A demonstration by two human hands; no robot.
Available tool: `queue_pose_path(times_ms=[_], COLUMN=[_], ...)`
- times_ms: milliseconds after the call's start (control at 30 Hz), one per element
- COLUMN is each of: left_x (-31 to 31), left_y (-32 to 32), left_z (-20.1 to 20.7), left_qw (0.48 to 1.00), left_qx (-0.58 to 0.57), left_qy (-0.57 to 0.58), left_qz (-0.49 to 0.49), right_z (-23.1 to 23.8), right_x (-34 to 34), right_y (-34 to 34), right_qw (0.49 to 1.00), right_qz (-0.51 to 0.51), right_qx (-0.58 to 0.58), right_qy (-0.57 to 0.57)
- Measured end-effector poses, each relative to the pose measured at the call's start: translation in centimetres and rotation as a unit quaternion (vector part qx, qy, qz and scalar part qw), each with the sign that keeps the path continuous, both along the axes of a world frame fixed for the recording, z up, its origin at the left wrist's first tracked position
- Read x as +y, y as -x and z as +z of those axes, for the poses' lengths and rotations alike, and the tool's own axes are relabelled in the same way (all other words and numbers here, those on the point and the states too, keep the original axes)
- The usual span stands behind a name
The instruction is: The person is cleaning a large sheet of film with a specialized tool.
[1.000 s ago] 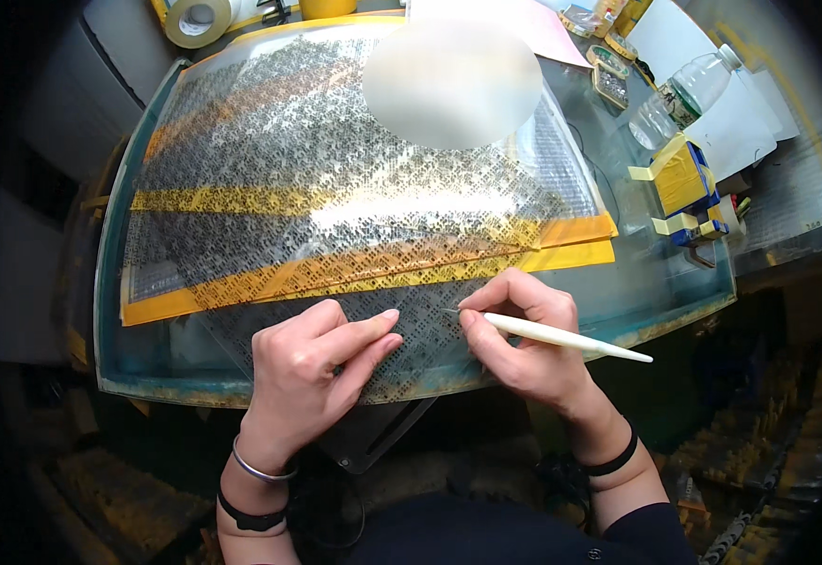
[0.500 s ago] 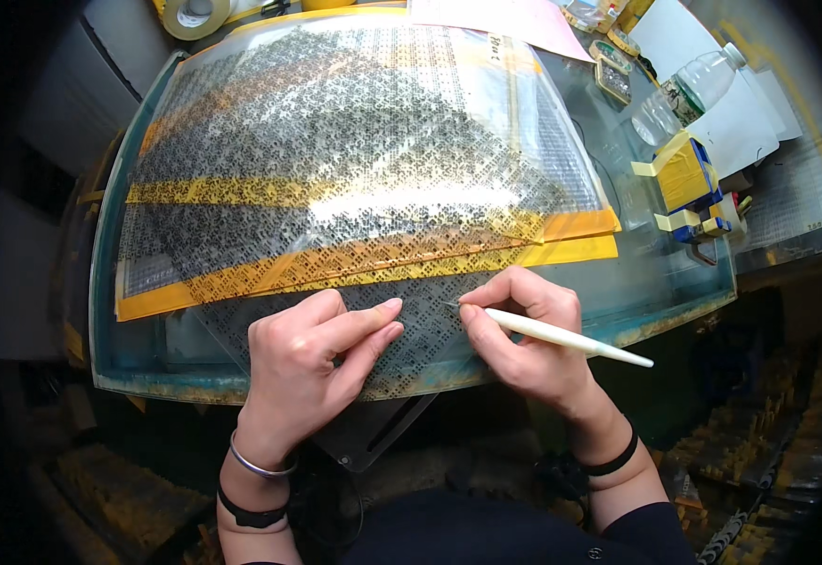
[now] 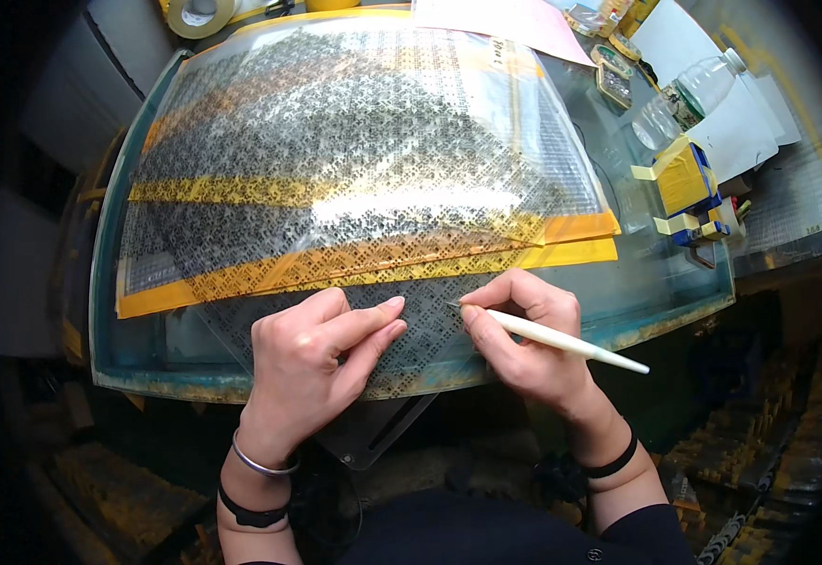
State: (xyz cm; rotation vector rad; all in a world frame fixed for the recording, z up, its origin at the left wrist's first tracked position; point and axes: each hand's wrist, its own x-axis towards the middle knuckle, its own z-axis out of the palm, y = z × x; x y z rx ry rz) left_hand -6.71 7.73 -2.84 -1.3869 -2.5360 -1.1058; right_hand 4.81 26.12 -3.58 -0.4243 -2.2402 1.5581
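A clear film (image 3: 420, 350) printed with a dense black pattern lies askew across the glass-topped table, its near corner reaching the front edge. My right hand (image 3: 531, 334) grips a white-handled craft knife (image 3: 571, 340) like a pen. Its thin metal tip touches or hovers just over the film; I cannot tell which. To the left, my left hand (image 3: 315, 347) rests on the film with its fingers curled and its thumb and index finger close together, pointing toward the knife tip. Whether anything is between those fingers is hidden.
Under the film lie clear sheets edged with orange tape (image 3: 152, 299). A pink paper (image 3: 505, 26) and a tape roll (image 3: 198, 13) are at the back. To the right stand a plastic bottle (image 3: 708, 89) and a blue tape dispenser (image 3: 689, 179). The table's front edge (image 3: 618, 341) runs below my hands.
Almost nothing differs. The knife's handle end has dipped slightly and shifted a touch left; both hands keep their places on the film.
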Motion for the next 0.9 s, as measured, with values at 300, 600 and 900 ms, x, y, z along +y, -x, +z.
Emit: queue_pose_path(times_ms=[300, 600, 900], left_x=[-0.07, -0.12, -0.04], left_y=[0.04, 0.06, 0.05], left_z=[0.03, 0.01, 0.0], left_qw=[1.0, 1.0, 1.0], left_qx=[0.004, 0.004, 0.002], left_qy=[0.002, -0.001, -0.005], left_qz=[0.0, -0.002, -0.001], right_z=[-0.04, 0.54, 0.28], right_x=[-0.01, 0.47, 0.49], right_y=[0.01, 0.01, 0.15], right_qw=[0.999, 0.998, 0.998], right_qz=[0.017, 0.047, 0.031], right_qx=[0.016, -0.031, -0.031], right_qy=[-0.023, 0.03, 0.043])
